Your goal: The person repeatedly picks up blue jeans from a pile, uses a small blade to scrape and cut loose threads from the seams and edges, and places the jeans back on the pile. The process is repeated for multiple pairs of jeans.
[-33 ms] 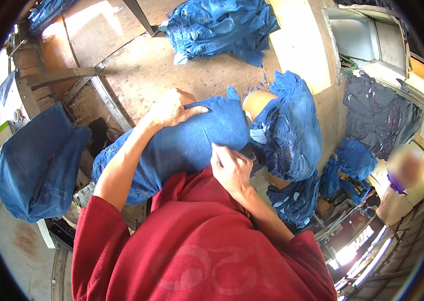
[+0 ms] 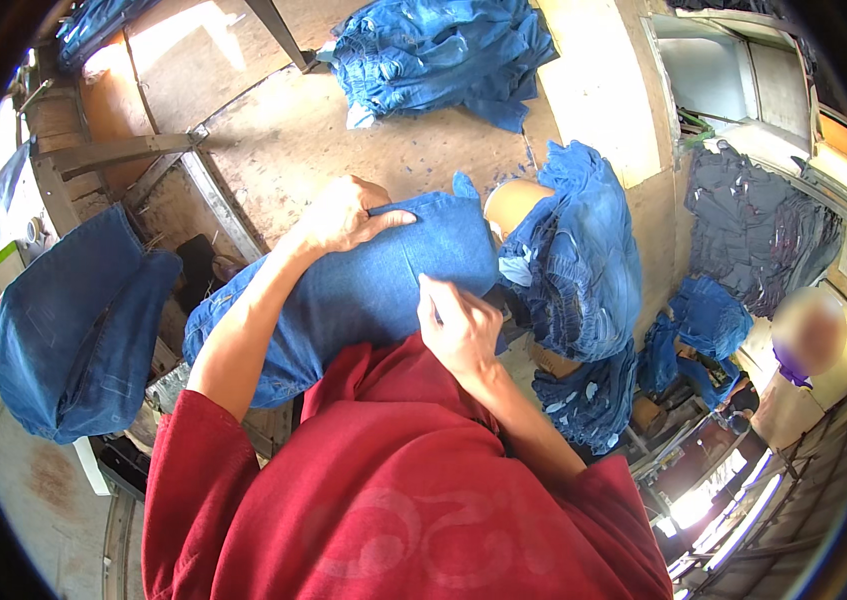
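Note:
A blue denim garment lies across my lap, its far end folded over into a rounded edge. My left hand is closed on its far edge, thumb on top of the cloth and the fingers tucked out of sight behind it. Low on the same cloth, at the end of a thin seam-like line, my right hand has its fingers curled in with thumb and forefinger pinched together. Whether a thread or a bit of cloth is between them is too small to tell.
Gathered denim pieces hang over a tan rounded form at my right. Another denim pile rests on the wooden floor ahead. Folded denim drapes at my left beside a wooden frame. Dark garments and a person are farther right.
My right hand has shifted slightly up and to the left along the cloth. The left hand and the garment are in the same place.

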`<state>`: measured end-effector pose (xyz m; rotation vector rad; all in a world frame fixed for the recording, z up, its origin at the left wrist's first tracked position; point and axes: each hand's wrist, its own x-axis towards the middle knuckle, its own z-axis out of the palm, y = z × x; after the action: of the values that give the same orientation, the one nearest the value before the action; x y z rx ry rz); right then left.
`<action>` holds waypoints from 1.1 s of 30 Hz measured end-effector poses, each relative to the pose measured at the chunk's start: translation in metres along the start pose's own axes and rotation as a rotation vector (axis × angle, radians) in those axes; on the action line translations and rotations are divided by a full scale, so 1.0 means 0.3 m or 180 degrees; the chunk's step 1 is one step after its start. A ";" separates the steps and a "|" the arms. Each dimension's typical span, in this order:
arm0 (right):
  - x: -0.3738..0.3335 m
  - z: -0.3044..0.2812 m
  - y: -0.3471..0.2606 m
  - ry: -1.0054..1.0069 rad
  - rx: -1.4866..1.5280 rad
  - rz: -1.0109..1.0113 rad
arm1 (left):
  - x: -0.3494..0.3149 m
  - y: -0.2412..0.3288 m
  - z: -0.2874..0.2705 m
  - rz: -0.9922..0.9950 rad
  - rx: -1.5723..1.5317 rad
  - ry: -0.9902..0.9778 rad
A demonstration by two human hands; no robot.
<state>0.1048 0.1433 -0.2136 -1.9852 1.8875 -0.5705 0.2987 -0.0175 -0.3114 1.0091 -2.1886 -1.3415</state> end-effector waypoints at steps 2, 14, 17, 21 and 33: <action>0.045 0.051 0.016 -0.0086 0.0000 0.0032 | 0.002 0.007 -0.004 0.0030 -0.0069 0.0026; -0.032 -0.026 -0.008 -0.0506 -0.0465 0.0061 | 0.002 0.011 -0.004 -0.0076 0.0155 0.0006; 0.019 0.008 0.008 -0.0161 -0.0176 0.0079 | 0.004 0.008 -0.003 -0.0097 0.0051 0.0012; 0.102 0.082 0.029 -0.0134 -0.0293 -0.0167 | 0.004 0.014 -0.006 -0.0036 0.0013 0.0059; -0.047 -0.040 -0.006 -0.0368 -0.0347 0.0089 | 0.008 0.010 -0.014 -0.0020 -0.0070 -0.0051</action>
<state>0.0998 0.1577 -0.2032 -2.0091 1.9094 -0.3438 0.2986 -0.0209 -0.3070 1.0012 -2.1794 -1.3779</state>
